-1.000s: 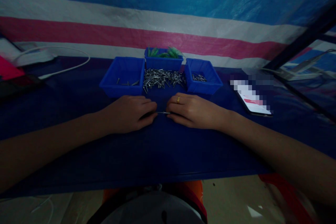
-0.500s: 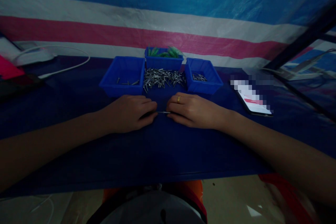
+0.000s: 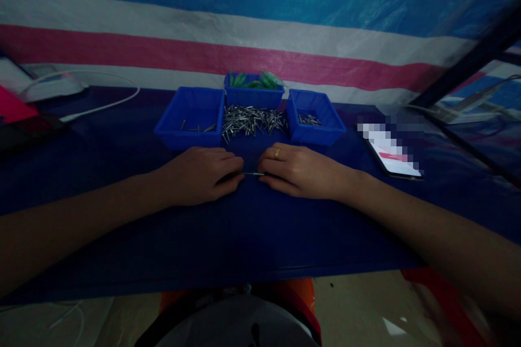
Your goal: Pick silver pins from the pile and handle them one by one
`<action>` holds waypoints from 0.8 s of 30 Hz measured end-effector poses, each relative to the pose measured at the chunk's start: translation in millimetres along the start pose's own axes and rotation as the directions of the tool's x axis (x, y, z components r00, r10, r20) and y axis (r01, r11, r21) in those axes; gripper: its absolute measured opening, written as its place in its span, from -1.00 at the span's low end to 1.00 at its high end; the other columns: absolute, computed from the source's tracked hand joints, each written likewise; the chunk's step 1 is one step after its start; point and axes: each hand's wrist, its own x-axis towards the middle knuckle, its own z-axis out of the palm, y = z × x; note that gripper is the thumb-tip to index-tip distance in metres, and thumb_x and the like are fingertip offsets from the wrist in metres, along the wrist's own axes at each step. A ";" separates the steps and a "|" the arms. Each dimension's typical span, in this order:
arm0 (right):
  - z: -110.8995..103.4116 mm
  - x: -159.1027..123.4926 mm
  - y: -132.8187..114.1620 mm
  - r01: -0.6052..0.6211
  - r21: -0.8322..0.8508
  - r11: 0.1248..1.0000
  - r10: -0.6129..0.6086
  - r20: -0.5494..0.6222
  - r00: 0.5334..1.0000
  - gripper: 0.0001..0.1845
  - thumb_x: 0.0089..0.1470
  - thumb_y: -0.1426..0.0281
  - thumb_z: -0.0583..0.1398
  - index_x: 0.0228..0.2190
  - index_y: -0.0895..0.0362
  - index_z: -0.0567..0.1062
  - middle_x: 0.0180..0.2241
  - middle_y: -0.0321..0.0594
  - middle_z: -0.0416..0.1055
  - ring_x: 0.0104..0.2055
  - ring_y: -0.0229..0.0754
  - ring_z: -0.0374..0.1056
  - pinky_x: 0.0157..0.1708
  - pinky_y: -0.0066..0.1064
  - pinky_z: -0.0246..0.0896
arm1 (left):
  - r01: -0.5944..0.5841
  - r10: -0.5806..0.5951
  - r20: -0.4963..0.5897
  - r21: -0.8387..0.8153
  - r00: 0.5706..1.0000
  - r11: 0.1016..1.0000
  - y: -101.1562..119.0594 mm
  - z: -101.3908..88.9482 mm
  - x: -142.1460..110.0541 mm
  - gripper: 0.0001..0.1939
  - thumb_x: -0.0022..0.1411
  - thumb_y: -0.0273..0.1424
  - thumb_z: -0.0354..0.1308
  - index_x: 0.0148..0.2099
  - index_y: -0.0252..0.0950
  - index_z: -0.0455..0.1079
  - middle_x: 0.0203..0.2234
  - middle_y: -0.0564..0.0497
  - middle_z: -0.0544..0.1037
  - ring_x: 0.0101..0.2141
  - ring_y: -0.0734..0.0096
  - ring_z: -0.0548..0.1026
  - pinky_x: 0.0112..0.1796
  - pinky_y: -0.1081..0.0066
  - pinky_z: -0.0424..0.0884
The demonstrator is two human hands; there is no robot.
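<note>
Left hand (image 3: 205, 176): I watched its grip pinch the left end of a slim metal pin (image 3: 253, 174), thumb on the near side, fingers curled on the far side.
Right hand (image 3: 299, 171): its grip pinched the right end of that pin in the same way, and I could make out a gold-coloured ring (image 3: 277, 153) on one finger.
Pin: it bridged the narrow gap between both sets of fingertips, running left to right, over the middle of the blue bench (image 3: 260, 238); its ends were hidden from me by the fingers.
Loose pins (image 3: 253, 119): I saw them heaped on the bench just beyond the hands, between two blue bins.
Left bin (image 3: 199, 105): it stood beyond the left hand with a few pins lying inside.
Right bin (image 3: 315, 134): it held a small cluster of pins.
Far bin (image 3: 254, 99): it stood behind the heap, and I saw green pieces (image 3: 266, 81) in it, too small to identify.
Phone (image 3: 393, 154): it lay to the right of the right bin, screen lit and partly pixelated.
Striped sheet (image 3: 244, 0): it hung across the far side.
</note>
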 end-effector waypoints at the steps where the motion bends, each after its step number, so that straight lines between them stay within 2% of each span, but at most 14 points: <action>1: -0.2 0.0 0.0 0.001 -0.004 1.000 -0.001 0.000 1.000 -0.73 0.32 0.38 0.03 -0.21 0.26 0.47 -0.22 -0.05 0.43 -0.19 -0.12 0.35 -0.13 -0.27 0.30 | 0.002 -0.002 0.000 -0.001 1.000 1.000 0.2 -0.3 0.0 -0.73 0.39 -0.33 -0.11 -0.30 -0.29 0.33 -0.49 0.04 0.42 -0.45 0.41 0.41 -0.38 0.41 0.26; 13: 1.1 0.7 -0.3 0.000 -0.008 1.000 0.000 -0.007 1.000 -0.70 0.33 0.38 0.01 -0.21 0.27 0.48 -0.22 -0.05 0.44 -0.19 -0.13 0.35 -0.11 -0.28 0.32 | -0.001 0.001 0.001 0.022 1.000 1.000 0.2 0.2 -0.4 -0.72 0.40 -0.33 -0.11 -0.29 -0.29 0.34 -0.49 0.04 0.43 -0.44 0.42 0.41 -0.37 0.41 0.24; 24: 0.6 1.1 -1.0 0.008 -0.021 1.000 -0.009 -0.032 0.999 -0.64 0.35 0.32 -0.02 -0.25 0.28 0.49 -0.27 -0.07 0.44 -0.24 -0.13 0.35 -0.14 -0.29 0.33 | -0.041 0.044 -0.049 0.059 0.998 0.997 0.1 2.0 -1.0 -0.67 0.43 -0.35 -0.17 -0.28 -0.32 0.37 -0.49 0.02 0.45 -0.44 0.40 0.42 -0.36 0.40 0.27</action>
